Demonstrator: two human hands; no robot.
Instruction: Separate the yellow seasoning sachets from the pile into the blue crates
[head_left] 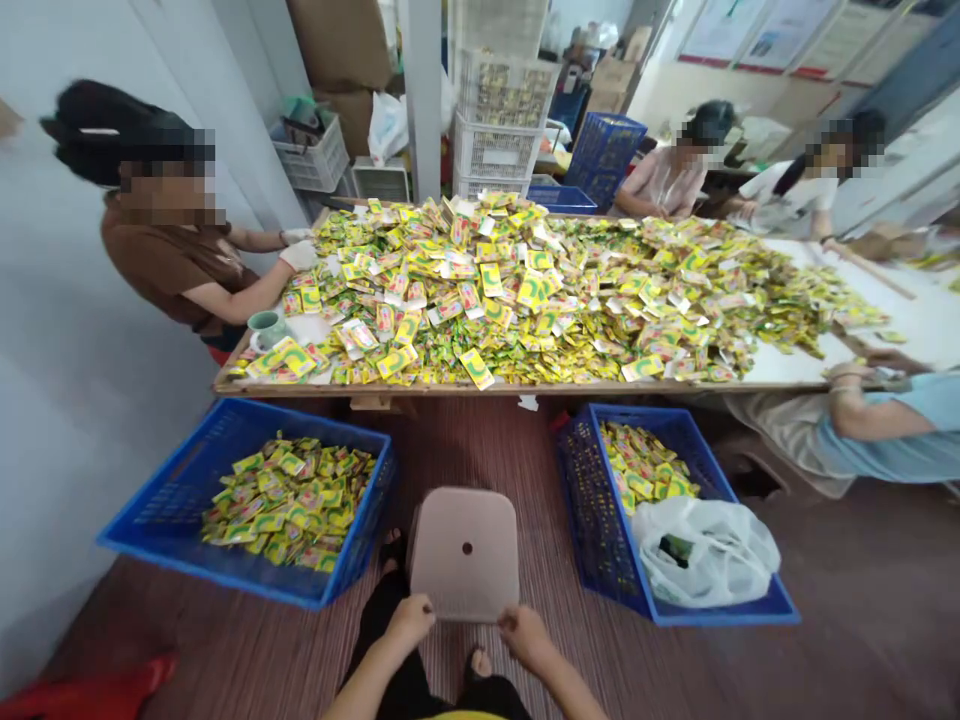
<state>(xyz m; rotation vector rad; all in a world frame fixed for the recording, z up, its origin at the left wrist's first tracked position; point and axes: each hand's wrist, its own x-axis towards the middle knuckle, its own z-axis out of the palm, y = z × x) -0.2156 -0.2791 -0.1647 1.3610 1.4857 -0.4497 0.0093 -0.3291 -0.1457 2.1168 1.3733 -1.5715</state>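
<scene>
Plastic stool right in front of me, my left hand and right hand clasping its near edge, one blue crate of yellow sachets to its left and another blue crate to its right, both in easy reach.

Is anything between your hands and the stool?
No, nothing is in the way. Your left hand and your right hand are already touching the near edge of the stool.
</scene>
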